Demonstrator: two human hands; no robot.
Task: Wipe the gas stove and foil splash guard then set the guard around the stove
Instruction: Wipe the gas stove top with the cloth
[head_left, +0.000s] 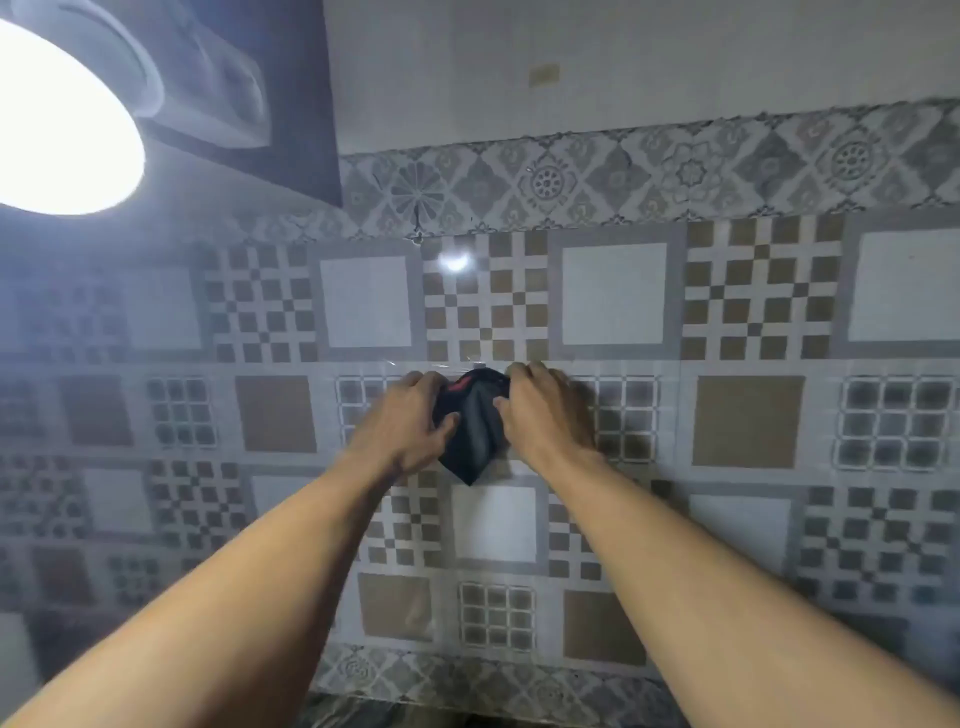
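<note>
Forearms stretched forward, both converging on cloth (472, 431). Grips cloth's left edge with left hand (410, 421), fingers curled over the top, thumb on front. Clamps its right edge with right hand (540, 410), knuckles up. Holds cloth before tiled wall (743, 421); contact unclear. Bare wall all round cloth; lamp (57, 114) far up-left of it.

Home kitchen: wall (613, 301) faced in glossy patterned tiles with floral border strip (649, 176); bright round lamp (57, 119) at upper left.
</note>
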